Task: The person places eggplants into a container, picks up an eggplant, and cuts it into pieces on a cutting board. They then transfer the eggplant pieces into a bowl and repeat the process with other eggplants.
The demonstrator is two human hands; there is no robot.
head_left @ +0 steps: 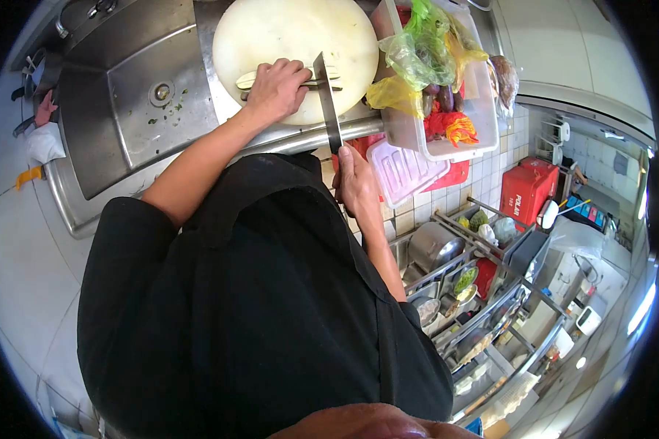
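Two bare hands work at a round white cutting board (pixel 271 29) that sits on the steel table (pixel 300 135), seen from above over a black-clothed chest. The left hand (pixel 274 88) lies curled, fingers bent together, pressing down on pale long strips of vegetable (pixel 249 79) near the board's near edge, apparently to keep them from sliding. The right hand (pixel 355 183) is wrapped shut around the handle of a long cleaver-like knife (pixel 327 99), whose blade stands on edge across the strips just beside the left knuckles, so the knuckles seem to guide the cut. What the vegetable is cannot be told.

Beside the board on the left is a steel sink (pixel 124 95) with green scraps near its drain. On the right, touching the board, stands a clear plastic tub (pixel 483 110) heaped with bagged greens, purple and red produce, kept within easy reach. Below it a pink lid (pixel 403 172) leans. Further right, metal racks (pixel 476 293) hold pots and bowls, and a red cooler box (pixel 527 190) stands on the tiled floor.
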